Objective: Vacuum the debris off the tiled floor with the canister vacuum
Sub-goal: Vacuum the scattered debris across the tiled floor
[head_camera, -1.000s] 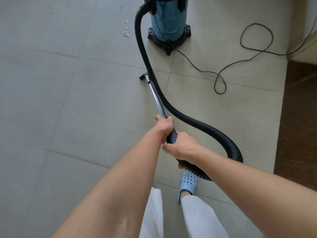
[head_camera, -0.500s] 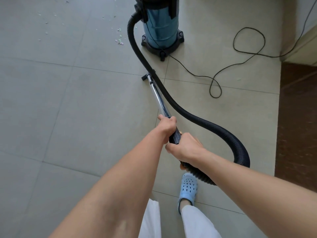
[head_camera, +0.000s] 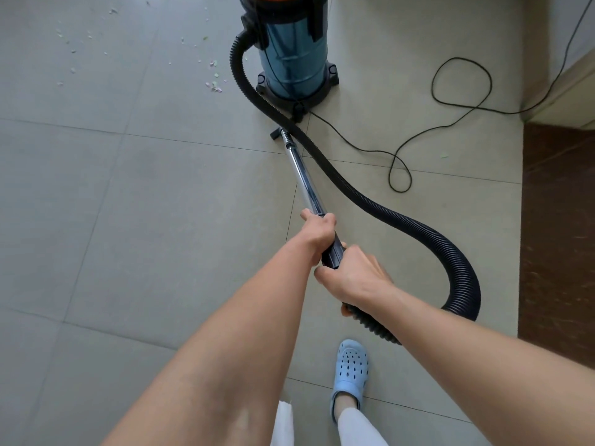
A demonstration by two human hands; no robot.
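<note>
Both hands grip the wand: my left hand (head_camera: pixel 317 235) wraps the chrome tube's (head_camera: pixel 302 175) top for steering, my right hand (head_camera: pixel 352 278) closes on the black handle (head_camera: pixel 333 252) where the hose (head_camera: pixel 463 272) joins. That aims the nozzle (head_camera: pixel 275 134) ahead, just short of the canister vacuum (head_camera: pixel 291 59). Debris (head_camera: pixel 214 85) lies left of it, unreached. Compared with a second ago, canister and debris sit nearer.

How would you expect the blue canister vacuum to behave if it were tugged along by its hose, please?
The canister vacuum stands tall on a small wheeled base, so it would probably roll, but a sideways pull might tip it. The ribbed hose joins partway up its body and lies in a loose curve, so it would likely straighten before pulling. The power cord trailing behind could snag.
</note>
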